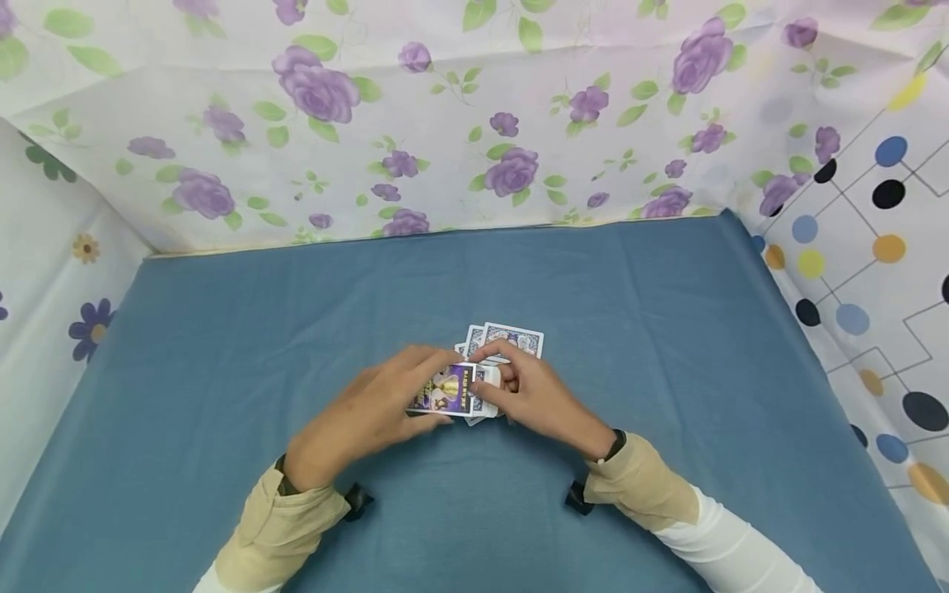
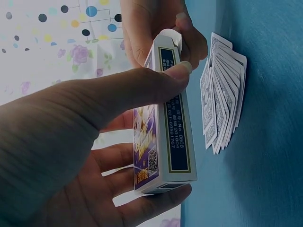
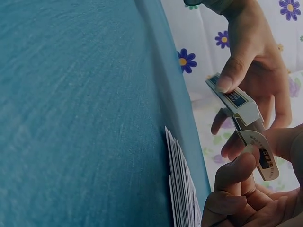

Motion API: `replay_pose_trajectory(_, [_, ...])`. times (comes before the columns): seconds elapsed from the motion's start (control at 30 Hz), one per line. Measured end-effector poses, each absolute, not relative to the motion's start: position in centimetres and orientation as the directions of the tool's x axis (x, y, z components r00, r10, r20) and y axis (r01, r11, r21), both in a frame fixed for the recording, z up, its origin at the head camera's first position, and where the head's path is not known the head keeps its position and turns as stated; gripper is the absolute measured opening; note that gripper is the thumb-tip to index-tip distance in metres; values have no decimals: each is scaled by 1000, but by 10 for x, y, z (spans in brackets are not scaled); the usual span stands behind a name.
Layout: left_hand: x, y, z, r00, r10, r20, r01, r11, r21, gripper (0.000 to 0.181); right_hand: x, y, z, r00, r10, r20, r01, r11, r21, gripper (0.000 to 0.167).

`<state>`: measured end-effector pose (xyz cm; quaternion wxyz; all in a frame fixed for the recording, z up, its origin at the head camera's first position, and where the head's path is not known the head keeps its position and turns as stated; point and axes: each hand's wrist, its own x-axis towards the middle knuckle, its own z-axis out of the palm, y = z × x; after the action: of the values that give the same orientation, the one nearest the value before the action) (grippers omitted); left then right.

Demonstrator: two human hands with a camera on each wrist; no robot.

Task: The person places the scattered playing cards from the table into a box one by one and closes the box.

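Observation:
My left hand (image 1: 363, 408) grips a purple and white playing-card box (image 1: 437, 391) by its long edges, with the thumb across the navy side panel in the left wrist view. At the box's right end, the lid flap (image 3: 262, 156) stands out, and my right hand (image 1: 544, 399) pinches it between thumb and fingers. Beneath and just behind the box, a loose spread of blue-backed playing cards (image 1: 519, 336) lies face down on the cloth. The left wrist view shows these cards (image 2: 222, 94) fanned and overlapping. What is inside the box is hidden.
A blue cloth (image 1: 296, 305) covers the table. Behind it hangs a floral sheet (image 1: 445, 123), with a dotted sheet (image 1: 875, 329) along the right side and another flowered one (image 1: 59, 272) on the left. Small black objects (image 1: 359, 501) sit by both wrists.

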<state>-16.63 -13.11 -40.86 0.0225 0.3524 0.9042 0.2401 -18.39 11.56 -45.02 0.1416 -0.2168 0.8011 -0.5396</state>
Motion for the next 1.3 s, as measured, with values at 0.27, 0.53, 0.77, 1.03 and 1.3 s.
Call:
replay_pose_trajectory(0.27, [-163,-127,-410,-743,657,128,640,641,423,70,-181,114,-454,-867,-499,6,-222,376,-900,29])
replay_pose_trajectory(0.53, [-161,-125,-410,-730,669,139,652,621,435,74,-179,114,-454,-864,-503,33,-280,423,-862,30])
replay_pose_trajectory(0.77, [-161,-124,-409,-736,666,123,641,627,443,75,-181,114,-459,-860,-507,62,-318,437,-841,30])
replay_pose_trajectory(1.03, [-164,-127,-410,-750,654,100,618,640,456,73,-184,115,-458,-856,-517,10,-237,373,-897,32])
replay_pose_trajectory(1.3, [-164,-131,-406,-777,626,75,578,659,481,72,-189,121,-460,-830,-557,16,-183,247,-952,29])
